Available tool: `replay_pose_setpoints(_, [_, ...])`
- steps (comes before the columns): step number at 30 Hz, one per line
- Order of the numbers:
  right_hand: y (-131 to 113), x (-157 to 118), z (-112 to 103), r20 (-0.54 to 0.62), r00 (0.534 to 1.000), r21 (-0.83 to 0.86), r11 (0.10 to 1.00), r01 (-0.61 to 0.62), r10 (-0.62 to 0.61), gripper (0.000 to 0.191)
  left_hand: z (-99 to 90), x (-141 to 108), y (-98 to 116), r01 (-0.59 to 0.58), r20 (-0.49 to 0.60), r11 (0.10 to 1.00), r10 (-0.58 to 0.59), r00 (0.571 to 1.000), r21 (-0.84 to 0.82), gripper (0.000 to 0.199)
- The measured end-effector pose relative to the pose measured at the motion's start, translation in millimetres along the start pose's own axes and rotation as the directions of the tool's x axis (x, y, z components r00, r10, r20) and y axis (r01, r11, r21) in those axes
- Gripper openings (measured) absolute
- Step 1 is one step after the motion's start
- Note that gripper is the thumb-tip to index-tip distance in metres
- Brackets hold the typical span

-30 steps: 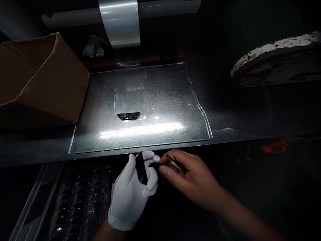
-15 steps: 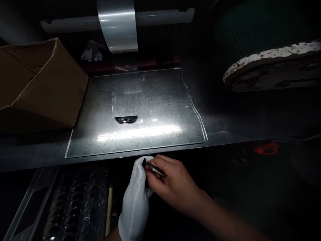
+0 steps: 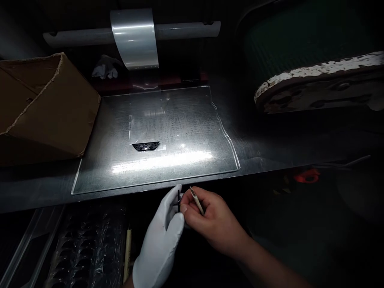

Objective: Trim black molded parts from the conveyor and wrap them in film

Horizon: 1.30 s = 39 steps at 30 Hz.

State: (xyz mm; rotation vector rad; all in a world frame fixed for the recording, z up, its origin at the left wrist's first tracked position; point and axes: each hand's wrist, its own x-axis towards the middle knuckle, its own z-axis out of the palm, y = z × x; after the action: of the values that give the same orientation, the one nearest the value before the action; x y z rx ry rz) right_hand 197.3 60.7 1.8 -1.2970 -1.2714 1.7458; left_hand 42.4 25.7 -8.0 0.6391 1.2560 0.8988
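My left hand (image 3: 163, 236), in a white glove, curls around a small black part (image 3: 179, 200) seen edge-on just below the bench edge. Its thumb stands apart from the fingers, and the part's far side is hidden. In my bare right hand (image 3: 211, 218) is a slim pen-like tool (image 3: 196, 200) with a pale handle and a narrow pointed tip, slanting up and left. Fingertips of the right hand meet the black part. Another black part (image 3: 146, 146), a flat piece with slanted ends, lies on the glass sheet (image 3: 186, 132) beyond the hands.
A cardboard box (image 3: 51, 116) stands at left on the bench. Behind the glass, a wide clear film roll (image 3: 135, 40) hangs on a bar. Below left is a plastic tray (image 3: 84, 248) of dark pieces. Dark machinery (image 3: 318, 84) overhangs the right; a red object (image 3: 307, 176) lies lower right.
The gloved hand has opened out, its thumb now away from its fingers, and the black part shows edge-on. The tool has swung more upright, its tip away from the part. The view has shifted slightly.
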Motion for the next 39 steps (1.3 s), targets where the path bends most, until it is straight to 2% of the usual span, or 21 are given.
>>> replay_pose_setpoints(2, [-3.8,-1.4,-3.9,0.011,0.999,0.046,0.998,-0.037,0.036,0.014,-5.1,1.6,9.1,0.046,0.027,0.996,-0.048,0.998,0.083,0.065])
replay_pose_setpoints(5, [-6.5,-2.2,-7.4,0.032,0.998,0.016,0.998,-0.063,0.063,0.013,-10.5,2.6,19.5,0.114,0.077,0.972,-0.132,0.988,0.204,0.073])
replay_pose_setpoints(7, [-6.5,-1.6,-8.2,0.048,0.997,-0.027,0.997,-0.066,0.067,0.012,-11.8,3.8,20.4,0.135,0.109,0.970,-0.159,0.981,0.202,0.072])
replay_pose_setpoints(9, [-6.5,-0.4,-9.6,0.061,0.997,-0.086,0.996,-0.037,0.042,0.013,-12.6,5.7,16.6,0.144,0.138,0.980,-0.163,0.977,0.139,0.066])
replay_pose_setpoints(12, [-9.5,0.7,-16.2,0.088,0.996,-0.185,0.983,0.011,0.005,0.014,-15.6,8.2,8.3,0.159,0.223,0.985,-0.141,0.965,-0.064,0.062])
replay_pose_setpoints(14, [-13.4,-0.1,-24.6,0.115,0.993,-0.250,0.966,0.068,-0.040,0.016,-19.4,8.6,6.3,0.140,0.315,0.961,-0.060,0.947,-0.238,0.059])
replay_pose_setpoints(16, [-18.0,-2.1,-34.3,0.137,0.984,-0.307,0.939,0.153,-0.116,0.028,-23.5,7.5,8.8,0.101,0.364,0.925,0.042,0.930,-0.367,0.052])
replay_pose_setpoints(18, [-22.8,-4.6,-42.8,0.169,0.966,-0.379,0.892,0.246,-0.194,0.034,-26.2,5.6,14.2,0.069,0.365,0.902,0.102,0.926,-0.427,0.046])
replay_pose_setpoints(22, [-32.7,-8.0,-48.5,0.265,0.919,-0.523,0.758,0.390,-0.290,0.034,-25.8,1.5,22.0,0.000,0.320,0.882,0.171,0.932,-0.472,0.046])
replay_pose_setpoints(27, [-42.0,-8.3,-39.2,0.324,0.890,-0.601,0.657,0.455,-0.320,0.030,-21.7,-2.6,18.7,-0.039,0.317,0.855,0.234,0.919,-0.518,0.045])
replay_pose_setpoints(32, [-44.4,-6.9,-32.4,0.359,0.882,-0.605,0.644,0.469,-0.305,0.028,-21.7,-5.6,17.9,-0.067,0.327,0.843,0.279,0.903,-0.534,0.045])
replay_pose_setpoints(39, [-48.6,-9.0,-31.4,0.346,0.897,-0.625,0.645,0.440,-0.276,0.022,-25.4,-4.4,16.3,-0.045,0.350,0.842,0.272,0.896,-0.538,0.049])
